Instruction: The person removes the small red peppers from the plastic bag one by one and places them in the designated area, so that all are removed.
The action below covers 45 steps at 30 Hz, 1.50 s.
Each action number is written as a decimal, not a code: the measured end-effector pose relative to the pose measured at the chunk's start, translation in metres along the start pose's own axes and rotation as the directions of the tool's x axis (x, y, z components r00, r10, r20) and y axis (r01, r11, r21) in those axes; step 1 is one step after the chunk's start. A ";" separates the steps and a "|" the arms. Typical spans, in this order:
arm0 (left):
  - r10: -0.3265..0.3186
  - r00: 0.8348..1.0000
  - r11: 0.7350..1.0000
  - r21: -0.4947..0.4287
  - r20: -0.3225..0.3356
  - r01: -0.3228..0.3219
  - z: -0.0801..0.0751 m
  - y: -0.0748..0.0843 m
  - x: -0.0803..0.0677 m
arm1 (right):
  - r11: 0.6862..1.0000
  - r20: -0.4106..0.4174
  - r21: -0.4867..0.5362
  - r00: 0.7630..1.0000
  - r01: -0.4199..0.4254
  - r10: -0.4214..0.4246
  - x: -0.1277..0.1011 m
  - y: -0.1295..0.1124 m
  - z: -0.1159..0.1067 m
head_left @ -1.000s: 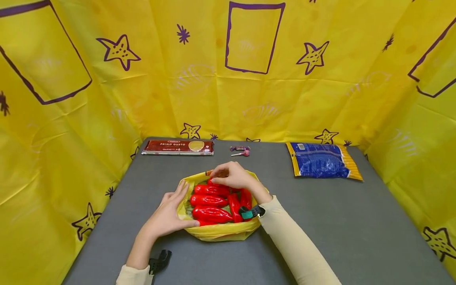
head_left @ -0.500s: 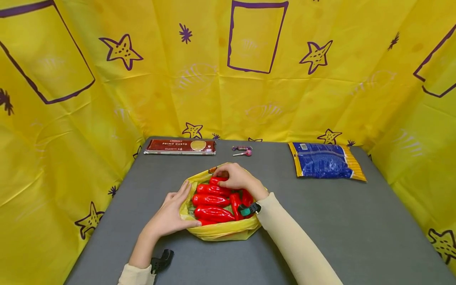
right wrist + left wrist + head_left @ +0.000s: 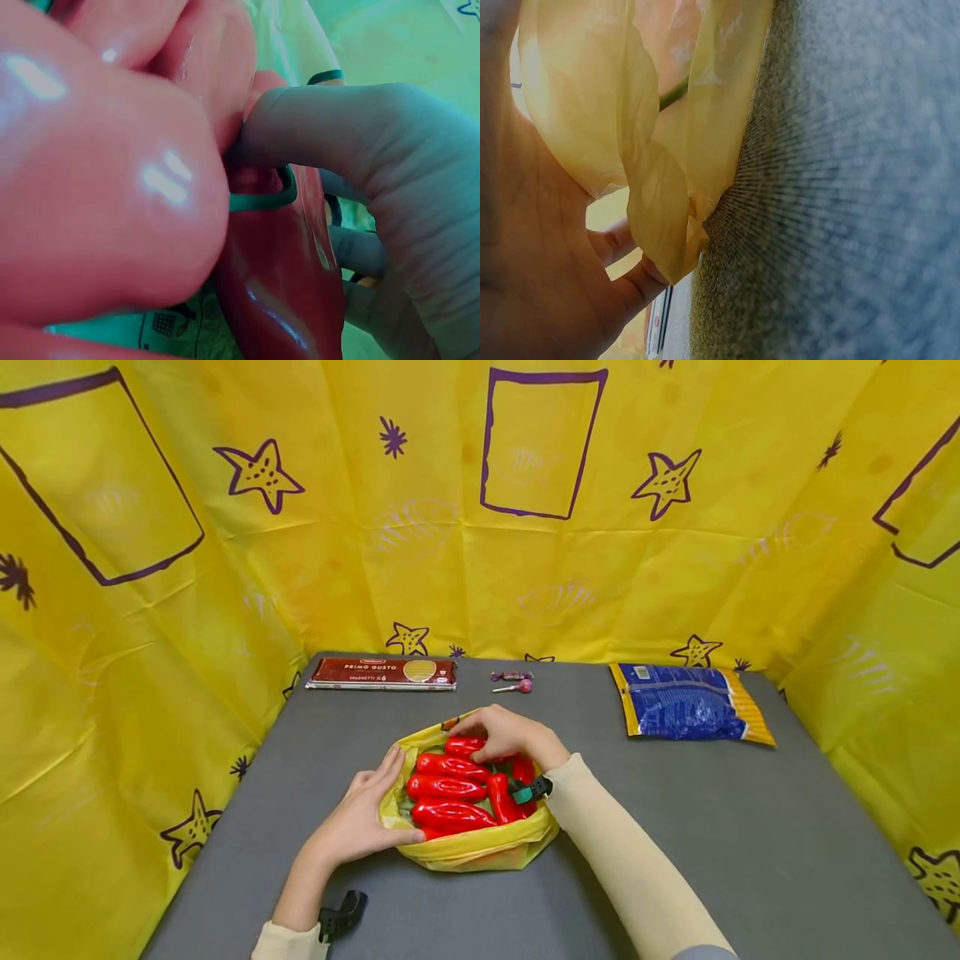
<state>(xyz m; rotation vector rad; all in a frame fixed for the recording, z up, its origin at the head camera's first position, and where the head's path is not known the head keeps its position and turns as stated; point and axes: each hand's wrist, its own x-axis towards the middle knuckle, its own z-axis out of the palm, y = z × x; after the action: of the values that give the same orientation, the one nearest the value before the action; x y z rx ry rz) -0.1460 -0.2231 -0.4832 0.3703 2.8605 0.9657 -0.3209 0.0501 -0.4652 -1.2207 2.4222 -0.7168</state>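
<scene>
Yellow star-print sheeting walls in a grey worktop [image 3: 675, 827]. Yellow bag [image 3: 480, 847] of red peppers [image 3: 448, 789] sits centre-front. Left hand [image 3: 358, 822], fingers straight, rests against the bag's left rim. Right hand [image 3: 510, 735], fingers curled, grips the far pepper [image 3: 465, 745] at the bag's back edge. Spaghetti pack [image 3: 382, 673], lollipop [image 3: 514, 687] and blue packet [image 3: 686, 703] lie along the rear.

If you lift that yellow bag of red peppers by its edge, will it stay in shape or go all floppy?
Probably floppy: the yellow bag is thin, crinkled film that folds against the left hand. It would likely sag, since several red peppers fill it. The glossy peppers might slide together.
</scene>
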 end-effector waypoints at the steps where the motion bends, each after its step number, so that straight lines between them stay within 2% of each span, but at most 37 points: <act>1: 0.005 1.000 1.000 -0.004 -0.002 -0.005 0.000 0.000 0.000 | 1.000 0.007 -0.001 1.000 0.000 0.000 0.000 0.000 -0.001; 4: 0.017 1.000 1.000 -0.005 -0.006 -0.017 0.000 0.000 0.000 | 1.000 0.014 -0.001 1.000 0.004 -0.004 -0.001 0.001 -0.002; 8: 0.002 1.000 1.000 -0.006 0.000 -0.002 0.000 0.000 0.001 | 1.000 0.011 0.007 1.000 0.012 -0.012 -0.001 0.001 -0.005; 16: -0.005 1.000 1.000 -0.013 0.001 0.005 0.001 0.000 0.001 | 0.999 0.033 -0.041 0.999 0.008 -0.007 -0.003 -0.005 -0.011; 22: 0.007 1.000 1.000 -0.006 -0.006 -0.007 0.001 0.000 -0.001 | 0.998 0.061 -0.051 0.997 -0.033 0.037 -0.007 -0.009 -0.015; 28: 0.018 1.000 1.000 0.008 -0.013 -0.018 0.000 0.000 -0.002 | 0.998 0.039 -0.055 0.999 -0.013 0.015 -0.009 -0.008 -0.015; 32: 0.013 1.000 1.000 0.006 -0.005 -0.013 0.000 0.000 -0.002 | 0.999 0.012 -0.036 1.000 0.004 -0.003 -0.010 -0.005 -0.012; 45: 0.001 1.000 1.000 -0.015 0.007 -0.001 0.001 0.001 -0.001 | 0.998 -0.020 0.054 1.000 -0.021 0.022 -0.016 -0.006 -0.018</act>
<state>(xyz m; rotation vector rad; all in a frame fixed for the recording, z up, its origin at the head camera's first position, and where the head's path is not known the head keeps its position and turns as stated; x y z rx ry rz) -0.1443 -0.2222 -0.4830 0.3729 2.8456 0.9829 -0.3166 0.0650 -0.4458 -1.1703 2.4125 -0.7873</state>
